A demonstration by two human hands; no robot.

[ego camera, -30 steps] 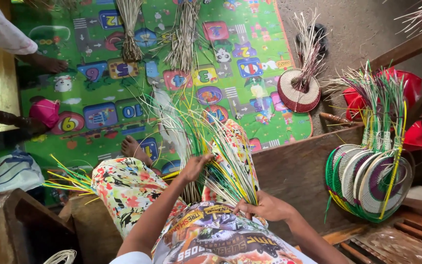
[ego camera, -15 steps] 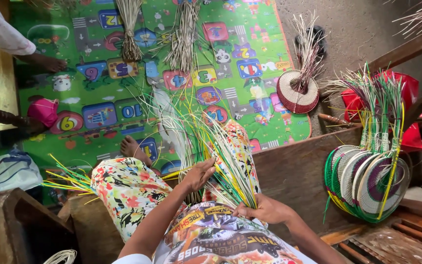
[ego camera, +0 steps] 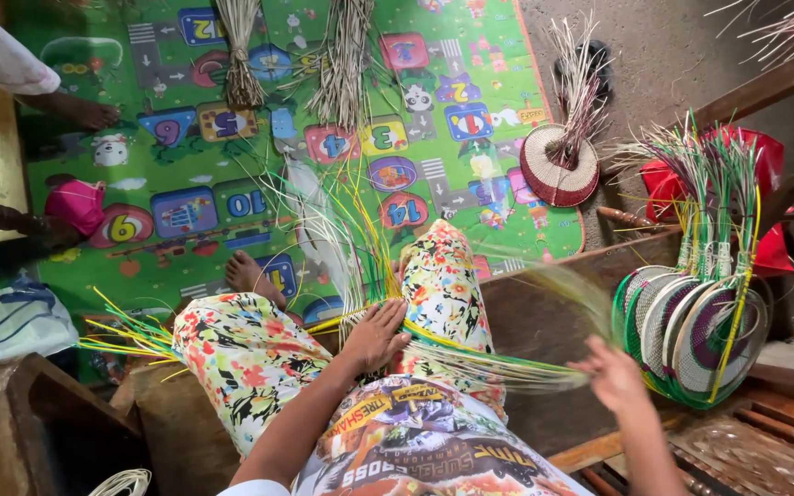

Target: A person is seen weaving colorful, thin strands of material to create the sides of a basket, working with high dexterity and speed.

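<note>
On the lap, left hand [ego camera: 374,335] lies flat, pinning green-yellow strands [ego camera: 369,248]; right hand [ego camera: 613,377], blurred, draws strands sideways, grip unclear. Weaving looks barely begun; finished discs [ego camera: 691,335] stacked nearby.

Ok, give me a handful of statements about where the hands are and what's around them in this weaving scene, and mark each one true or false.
1. The left hand lies flat on the bundle of straw strands held between the knees. True.
2. The right hand rests on the same spot as the left. False: it is out to the right, pulling a blurred strand sideways.
3. A stack of round woven discs stands on edge to the right. True.
4. The floor mat is plain brown. False: it is green, with coloured number tiles.
5. One round woven piece lies at the mat's right edge. True.
</note>
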